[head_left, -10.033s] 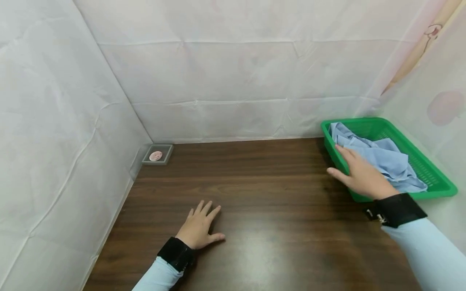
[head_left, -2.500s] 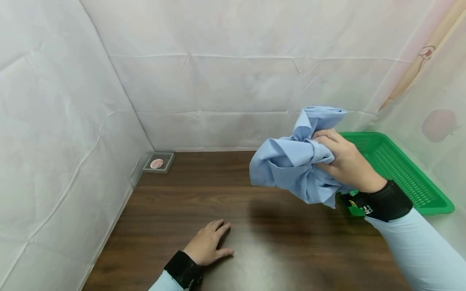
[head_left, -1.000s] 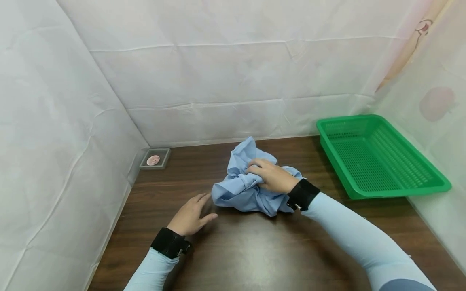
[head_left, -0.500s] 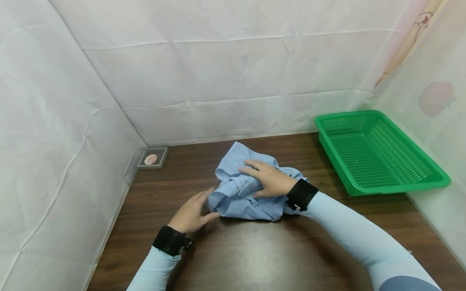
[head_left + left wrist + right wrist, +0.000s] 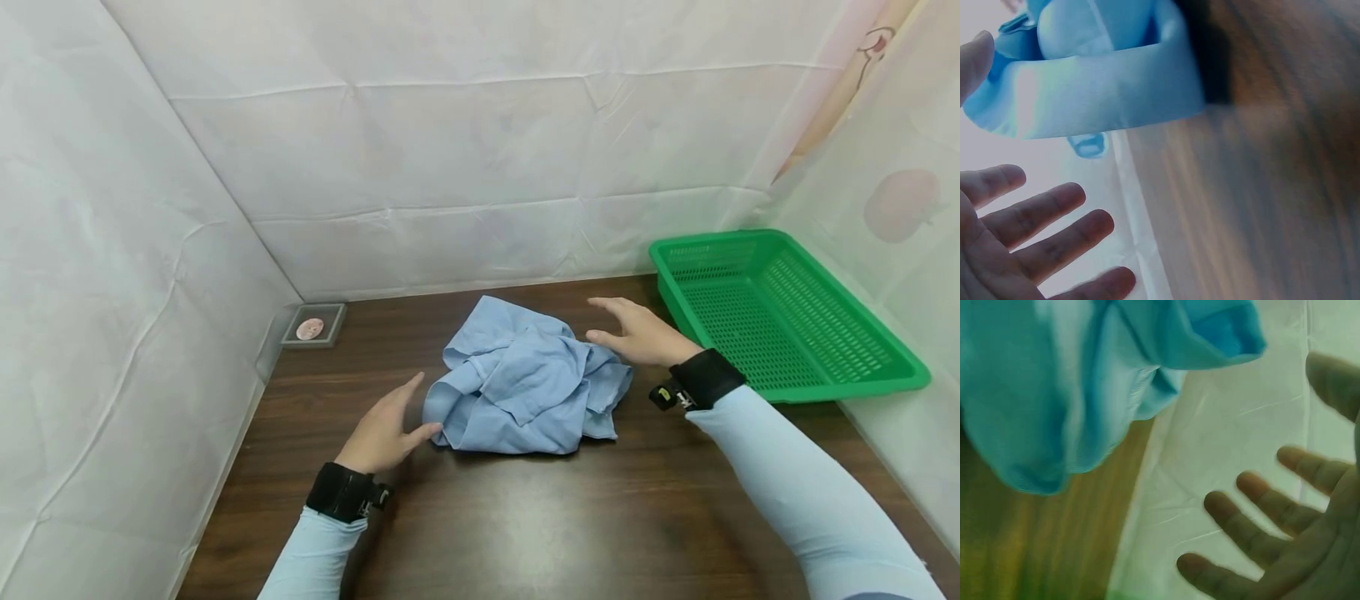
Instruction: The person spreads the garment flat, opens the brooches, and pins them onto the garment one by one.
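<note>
A light blue piece of cloth (image 5: 528, 383), possibly a garment, lies crumpled on the dark wooden table in the head view. At its left edge is my left hand (image 5: 384, 429), fingers extended, thumb near a fold; contact cannot be told. My right hand (image 5: 637, 333) hovers off the cloth's right side, fingers spread and holding nothing. In the left wrist view, a folded band of the cloth (image 5: 1104, 94) passes between thumb and fingers (image 5: 1063, 244) without being gripped. The right wrist view shows the cloth (image 5: 1035, 381) apart from the spread fingers (image 5: 1260, 531).
A green plastic basket (image 5: 810, 392) with nothing in it stands at the back right. In the back left corner sits a small grey tray (image 5: 337, 325) holding a pink round piece (image 5: 310, 329). White sheeting (image 5: 450, 150) walls the table (image 5: 540, 517) at the back and sides.
The right hand took the cloth from the basket, set it at the table's middle, and let go, drawing back rightward. My left hand shifted slightly left of the cloth's edge.
</note>
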A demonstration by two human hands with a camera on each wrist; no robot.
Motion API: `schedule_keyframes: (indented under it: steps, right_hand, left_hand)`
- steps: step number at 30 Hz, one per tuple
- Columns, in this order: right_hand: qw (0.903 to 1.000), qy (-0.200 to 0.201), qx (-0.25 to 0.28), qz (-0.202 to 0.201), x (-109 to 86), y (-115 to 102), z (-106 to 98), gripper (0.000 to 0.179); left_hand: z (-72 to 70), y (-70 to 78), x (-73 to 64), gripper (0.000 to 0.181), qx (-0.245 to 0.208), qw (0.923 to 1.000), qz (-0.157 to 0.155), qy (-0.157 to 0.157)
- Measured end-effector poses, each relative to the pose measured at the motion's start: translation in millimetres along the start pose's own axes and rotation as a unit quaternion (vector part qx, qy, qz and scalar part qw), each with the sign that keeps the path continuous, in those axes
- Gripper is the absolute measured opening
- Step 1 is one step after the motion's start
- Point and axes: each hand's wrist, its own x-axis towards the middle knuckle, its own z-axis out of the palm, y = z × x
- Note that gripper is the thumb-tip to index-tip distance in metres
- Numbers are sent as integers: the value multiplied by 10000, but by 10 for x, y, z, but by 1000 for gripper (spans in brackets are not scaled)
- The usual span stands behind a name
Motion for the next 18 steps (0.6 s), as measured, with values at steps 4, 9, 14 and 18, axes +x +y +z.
schedule_keyframes:
  steps: [4, 9, 14, 18]
  right_hand:
    - [9973, -87, 30, 723, -46, 117, 48, 71]
    - [9870, -438, 441, 1484, -46, 224, 176, 82]
    - [9775, -988, 862, 1651, 29, 278, 323, 89]
    - [9686, -1307, 1219, 1729, 107, 233, 447, 91]
  left_hand:
    - [-11, 66, 74, 91, -242, 9995, -154, -93]
    - [38, 139, 171, 93, -678, 9954, -414, -531]
    - [97, 163, 250, 84, -1575, 9741, -1002, -1276]
    - [164, 146, 356, 77, -2596, 9415, -1403, -1627]
